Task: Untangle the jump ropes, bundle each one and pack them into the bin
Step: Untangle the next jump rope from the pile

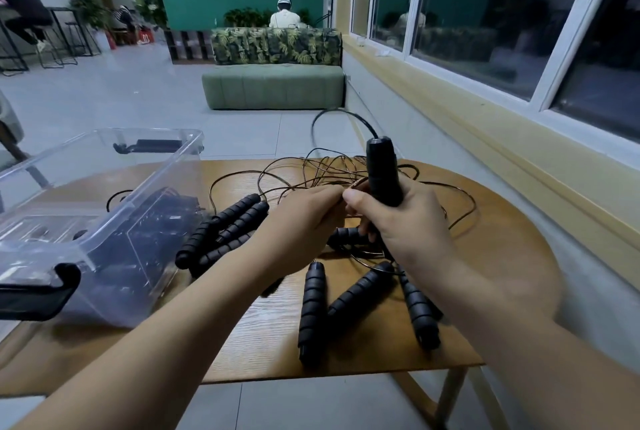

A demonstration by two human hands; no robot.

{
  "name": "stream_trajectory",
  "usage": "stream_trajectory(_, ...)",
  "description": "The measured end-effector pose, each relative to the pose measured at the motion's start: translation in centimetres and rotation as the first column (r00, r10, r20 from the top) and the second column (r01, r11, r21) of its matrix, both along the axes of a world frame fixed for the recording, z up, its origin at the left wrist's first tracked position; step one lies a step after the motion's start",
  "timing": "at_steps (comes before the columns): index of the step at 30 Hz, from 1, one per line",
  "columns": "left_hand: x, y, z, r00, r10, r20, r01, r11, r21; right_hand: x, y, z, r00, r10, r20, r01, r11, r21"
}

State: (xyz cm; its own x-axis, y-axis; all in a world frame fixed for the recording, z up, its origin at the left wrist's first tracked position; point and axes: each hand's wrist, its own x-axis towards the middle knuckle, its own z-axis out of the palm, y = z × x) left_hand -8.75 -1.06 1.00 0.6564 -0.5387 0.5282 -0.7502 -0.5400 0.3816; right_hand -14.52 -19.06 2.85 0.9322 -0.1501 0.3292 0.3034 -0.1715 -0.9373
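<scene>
— Where are our hands?
— Our right hand point(401, 221) grips one black handle point(382, 170) upright above the table point(502, 273). Our left hand point(304, 218) pinches a thin cord point(358, 183) just beside it.
— And the ropes?
— The tangle of cords point(322, 170) lies on the wood behind our hands, with foam handles point(311, 308) scattered nearer us. The clear bin point(156, 131) stands at our left, dark things inside.
</scene>
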Motion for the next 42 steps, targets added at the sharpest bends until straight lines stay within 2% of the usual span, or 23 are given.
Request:
stream_trajectory(3, -0.3, -0.3, -0.1, 1.0, -0.019, -0.005, 0.019, 1.0, 0.012, -0.3, 0.2, 0.3, 1.0, -0.009, 0.007, 0.01, 0.999, -0.039)
stream_trajectory(6, -0.8, -0.6, 0.1, 0.999, -0.009, -0.031, 0.008, 1.0, -0.021, -0.8, 0.4, 0.9, 0.996, 0.082, 0.014, -0.082, 0.997, 0.006)
stream_trajectory(10, -0.4, -0.7, -0.7, 0.995, -0.02, -0.096, 0.011, 0.995, -0.096, -1.5, -0.2, 3.2, 0.984, 0.17, 0.06, -0.179, 0.963, 0.201)
stream_trajectory(14, 0.5, -0.1, -1.2, 0.979, -0.011, -0.201, -0.015, 0.992, -0.128, -1.5, -2.2, 4.8, 0.992, 0.089, 0.092, -0.115, 0.935, 0.336)
stream_trajectory(17, 1.0, 0.4, -0.8, 0.98, 0.038, -0.197, -0.066, 0.988, -0.136, -0.8, -2.9, 4.7, 0.997, 0.017, 0.081, -0.047, 0.921, 0.386)
stream_trajectory(20, 0.8, 0.5, -0.1, 0.99, 0.076, -0.122, -0.094, 0.983, -0.157, -0.5, -2.7, 4.0, 0.997, 0.033, 0.075, -0.056, 0.942, 0.331)
stream_trajectory(23, -0.1, 0.0, 1.3, 0.997, 0.071, 0.021, -0.066, 0.976, -0.208, -0.2, -2.1, 2.8, 0.997, 0.051, 0.052, -0.061, 0.975, 0.215)
stream_trajectory(26, -1.2, -0.9, 2.0, 0.988, 0.068, 0.139, -0.046, 0.986, -0.158, 0.0, -1.1, 1.5, 0.999, 0.011, 0.036, -0.013, 0.998, 0.062)
stream_trajectory(31, -1.1, -0.9, 0.2, 0.998, 0.039, -0.054, -0.042, 0.997, -0.061, 0.2, -0.2, 0.2, 1.0, -0.007, 0.025, 0.011, 0.987, -0.162)
stream_trajectory(33, -1.2, -0.8, -0.2, 0.995, 0.036, -0.096, -0.04, 0.999, -0.036, -0.1, 0.1, 0.1, 1.0, -0.002, 0.016, 0.005, 0.98, -0.199)
stream_trajectory(38, -0.8, -1.1, -1.1, 0.982, 0.038, -0.186, -0.044, 0.999, -0.028, -1.5, 0.7, 1.2, 0.992, 0.115, 0.059, -0.106, 0.986, -0.132)
stream_trajectory(42, -0.5, -1.0, -1.7, 0.967, -0.01, -0.256, -0.018, 0.994, -0.108, -1.9, -0.3, 3.6, 0.983, 0.118, 0.137, -0.131, 0.987, 0.091)
